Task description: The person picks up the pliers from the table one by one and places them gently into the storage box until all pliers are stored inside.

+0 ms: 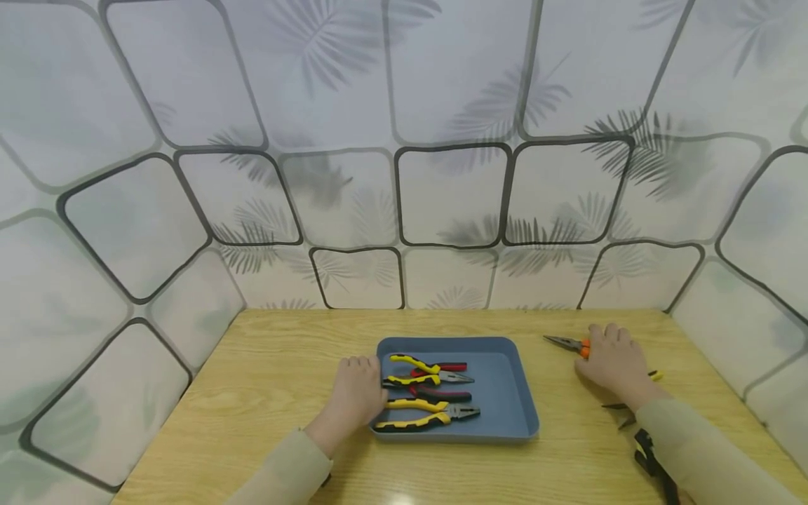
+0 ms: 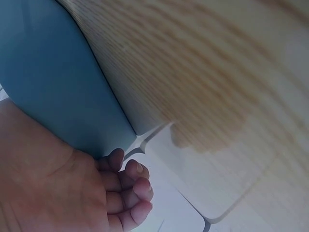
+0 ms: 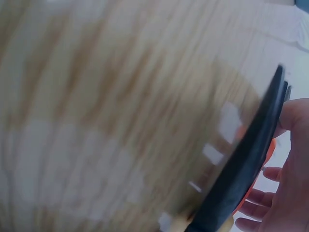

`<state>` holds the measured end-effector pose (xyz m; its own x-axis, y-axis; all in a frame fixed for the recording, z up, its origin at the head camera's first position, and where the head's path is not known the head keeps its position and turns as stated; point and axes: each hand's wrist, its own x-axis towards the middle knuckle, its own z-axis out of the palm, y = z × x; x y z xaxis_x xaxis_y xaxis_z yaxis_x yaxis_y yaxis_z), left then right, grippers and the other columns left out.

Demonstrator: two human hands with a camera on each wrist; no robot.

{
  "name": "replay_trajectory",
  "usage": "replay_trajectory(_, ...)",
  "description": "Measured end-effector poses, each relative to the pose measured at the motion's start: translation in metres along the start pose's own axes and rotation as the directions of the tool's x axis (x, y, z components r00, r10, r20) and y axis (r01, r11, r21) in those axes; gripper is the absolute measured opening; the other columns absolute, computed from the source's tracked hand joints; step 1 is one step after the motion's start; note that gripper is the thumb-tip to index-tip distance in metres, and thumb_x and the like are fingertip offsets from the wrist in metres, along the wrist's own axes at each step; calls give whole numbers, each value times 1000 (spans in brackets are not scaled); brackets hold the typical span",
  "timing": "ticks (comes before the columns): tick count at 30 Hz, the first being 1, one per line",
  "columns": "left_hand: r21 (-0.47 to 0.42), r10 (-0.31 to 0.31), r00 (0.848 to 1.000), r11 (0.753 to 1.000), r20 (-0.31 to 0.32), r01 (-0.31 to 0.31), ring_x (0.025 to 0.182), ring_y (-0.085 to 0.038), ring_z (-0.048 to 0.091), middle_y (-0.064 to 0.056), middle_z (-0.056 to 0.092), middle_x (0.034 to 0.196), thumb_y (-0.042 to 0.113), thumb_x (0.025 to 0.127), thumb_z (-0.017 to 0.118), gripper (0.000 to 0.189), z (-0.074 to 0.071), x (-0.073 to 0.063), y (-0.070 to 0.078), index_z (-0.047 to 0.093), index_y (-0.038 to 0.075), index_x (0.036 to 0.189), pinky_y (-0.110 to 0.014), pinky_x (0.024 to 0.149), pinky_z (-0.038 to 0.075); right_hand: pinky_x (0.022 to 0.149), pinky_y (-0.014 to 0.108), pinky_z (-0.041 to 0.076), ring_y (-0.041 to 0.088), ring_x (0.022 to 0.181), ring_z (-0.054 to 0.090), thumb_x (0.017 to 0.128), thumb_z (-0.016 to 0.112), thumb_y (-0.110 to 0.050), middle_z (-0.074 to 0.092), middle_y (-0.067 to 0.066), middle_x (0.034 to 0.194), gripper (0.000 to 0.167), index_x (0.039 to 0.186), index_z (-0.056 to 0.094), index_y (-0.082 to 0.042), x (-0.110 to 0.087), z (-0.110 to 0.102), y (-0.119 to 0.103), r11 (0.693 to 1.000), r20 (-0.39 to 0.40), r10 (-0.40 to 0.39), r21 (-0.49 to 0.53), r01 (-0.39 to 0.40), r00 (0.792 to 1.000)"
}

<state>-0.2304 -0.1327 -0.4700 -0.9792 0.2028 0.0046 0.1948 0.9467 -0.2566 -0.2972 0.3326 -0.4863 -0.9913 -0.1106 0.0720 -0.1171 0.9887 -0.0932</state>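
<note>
A blue tray [image 1: 499,393] stands mid-table with several pliers in it, among them yellow-and-black needle-nose pliers [image 1: 429,375] and yellow-and-black combination pliers [image 1: 435,417]. My left hand [image 1: 356,389] holds the tray's left rim, its fingers curled beside the outer wall [image 2: 58,72]; the thumb is hidden in the left wrist view. On the right, my right hand [image 1: 612,361] grips orange-handled needle-nose pliers [image 1: 568,343] that point left. Their black-and-orange handle [image 3: 246,150] lies between thumb and fingers in the right wrist view.
Yellow-handled pliers [image 1: 656,375] lie partly hidden beneath my right forearm. Nearer the front, a black-handled tool [image 1: 653,463] is half covered by the sleeve. Patterned wall panels [image 1: 448,277] close off the back and sides of the wooden table [image 1: 284,365].
</note>
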Motion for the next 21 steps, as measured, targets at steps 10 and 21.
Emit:
replay_trajectory(10, 3, -1, 1000, 1000, -4, 1, 95, -28, 67, -13, 67, 96, 45, 98, 63, 43, 1, 1, 1, 59, 2, 103, -43, 92, 53, 86, 68, 46, 64, 113, 47, 94, 64, -38, 45, 47, 121, 78, 142, 39, 19, 3, 1, 10, 998, 43, 45, 34, -47, 998)
replay_trajectory(21, 28, -9, 1000, 1000, 25, 8, 96, -27, 67, -13, 67, 98, 50, 99, 64, 48, 1, 1, 1, 59, 3, 106, -43, 93, 53, 68, 55, 47, 51, 96, 50, 92, 61, -35, 47, 36, 104, 63, 132, 47, 12, 2, -2, 7, 999, 53, 19, 27, -20, 998)
